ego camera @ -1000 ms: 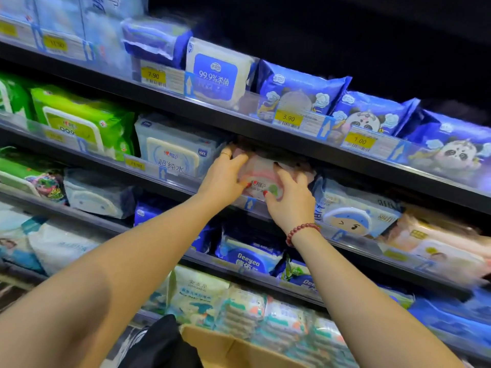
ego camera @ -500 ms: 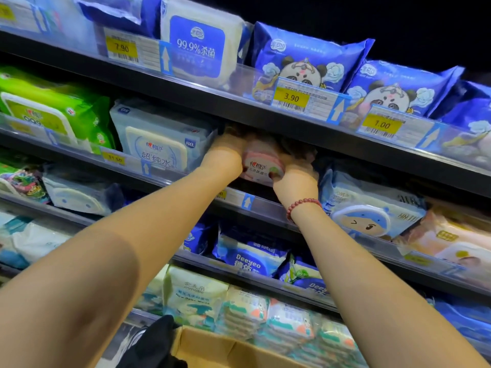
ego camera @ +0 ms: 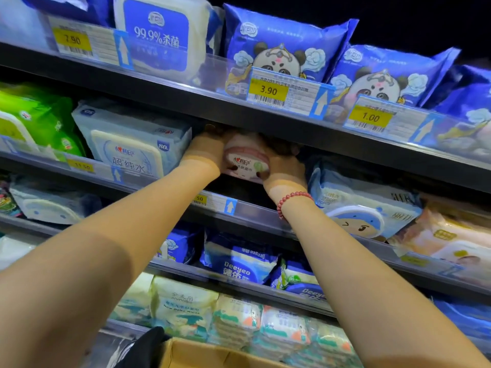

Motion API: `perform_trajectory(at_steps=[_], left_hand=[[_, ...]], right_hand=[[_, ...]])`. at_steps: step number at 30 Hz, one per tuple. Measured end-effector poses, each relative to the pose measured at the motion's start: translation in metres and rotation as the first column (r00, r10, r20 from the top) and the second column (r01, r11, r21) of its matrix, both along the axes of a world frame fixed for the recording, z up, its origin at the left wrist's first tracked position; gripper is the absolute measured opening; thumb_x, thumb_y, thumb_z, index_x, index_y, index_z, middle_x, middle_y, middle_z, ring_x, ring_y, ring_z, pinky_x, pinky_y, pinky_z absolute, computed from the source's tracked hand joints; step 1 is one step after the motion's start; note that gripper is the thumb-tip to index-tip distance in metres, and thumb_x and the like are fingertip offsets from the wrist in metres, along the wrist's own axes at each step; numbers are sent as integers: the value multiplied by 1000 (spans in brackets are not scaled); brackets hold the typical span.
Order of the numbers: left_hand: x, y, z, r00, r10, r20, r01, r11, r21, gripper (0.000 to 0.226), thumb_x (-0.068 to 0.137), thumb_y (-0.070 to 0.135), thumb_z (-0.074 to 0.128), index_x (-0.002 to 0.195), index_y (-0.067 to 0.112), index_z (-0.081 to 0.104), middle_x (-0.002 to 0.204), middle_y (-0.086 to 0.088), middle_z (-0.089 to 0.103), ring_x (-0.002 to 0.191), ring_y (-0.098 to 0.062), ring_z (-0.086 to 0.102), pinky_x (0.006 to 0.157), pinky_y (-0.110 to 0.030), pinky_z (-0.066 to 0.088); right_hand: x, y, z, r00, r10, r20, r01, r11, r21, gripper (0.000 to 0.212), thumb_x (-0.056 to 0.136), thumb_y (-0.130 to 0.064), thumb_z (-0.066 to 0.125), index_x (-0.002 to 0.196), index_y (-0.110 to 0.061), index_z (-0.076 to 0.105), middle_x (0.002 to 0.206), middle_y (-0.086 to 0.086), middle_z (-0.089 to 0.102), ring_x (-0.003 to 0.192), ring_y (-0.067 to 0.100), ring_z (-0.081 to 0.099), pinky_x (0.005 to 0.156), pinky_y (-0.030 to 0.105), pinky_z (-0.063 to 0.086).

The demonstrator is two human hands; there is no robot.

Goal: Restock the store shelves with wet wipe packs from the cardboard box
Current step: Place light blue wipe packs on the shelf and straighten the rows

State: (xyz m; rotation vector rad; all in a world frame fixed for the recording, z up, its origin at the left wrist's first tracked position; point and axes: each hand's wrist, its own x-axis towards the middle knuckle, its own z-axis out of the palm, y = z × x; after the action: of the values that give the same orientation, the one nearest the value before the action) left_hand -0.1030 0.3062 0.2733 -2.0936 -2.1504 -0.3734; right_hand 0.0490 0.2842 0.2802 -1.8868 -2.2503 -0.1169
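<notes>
Pink wipe pack (ego camera: 245, 160) gripped at both ends by left hand (ego camera: 204, 152) and right hand (ego camera: 285, 172), half inside the shelf (ego camera: 255, 211), white pack (ego camera: 132, 139) and blue pack (ego camera: 358, 208) beside it, cardboard box (ego camera: 202, 354) below, inside hidden

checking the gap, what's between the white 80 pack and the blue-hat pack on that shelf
In the head view, a pink pack fills that stretch, held at its sides by the left hand and the right hand.

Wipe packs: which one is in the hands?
The pink pack, the only one held, gripped between left hand and right hand, just below the 3.90 tag.
</notes>
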Motion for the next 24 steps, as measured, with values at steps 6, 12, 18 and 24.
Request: perform_trajectory(at_steps=[6,12,18,24], left_hand=[[1,-2,-1,1000,2,21,-3,1000,10,64,87,46,64,139,16,42,134,-15,53,120,-34,52,90,-37,45],[5,-19,5,1000,20,7,-20,999,-30,58,88,45,63,134,13,47,129,-17,57,114,-37,56,87,-38,46],[12,-61,17,998,19,57,-20,1000,9,29,87,27,59,109,7,63,103,-15,63,93,-33,60,76,-37,51],[63,-111,19,972,-195,128,174,972,159,41,87,40,62,113,10,53,109,-16,54,102,-37,54,78,-41,46]], right_hand=[[3,7,-3,999,-18,-31,18,1000,-5,46,94,-13,56,138,-21,46,126,15,58,106,32,59,79,29,49],[16,-13,-16,991,15,-131,-53,954,-295,25,99,-13,46,111,-5,66,115,16,65,94,17,62,56,17,44],[18,-60,15,944,185,-274,-165,982,97,25,86,-25,56,105,-12,64,101,9,66,88,26,61,69,29,50],[75,-121,-6,941,241,-239,-132,909,396,34,86,-24,61,118,-14,60,130,7,50,118,29,45,89,42,47]])
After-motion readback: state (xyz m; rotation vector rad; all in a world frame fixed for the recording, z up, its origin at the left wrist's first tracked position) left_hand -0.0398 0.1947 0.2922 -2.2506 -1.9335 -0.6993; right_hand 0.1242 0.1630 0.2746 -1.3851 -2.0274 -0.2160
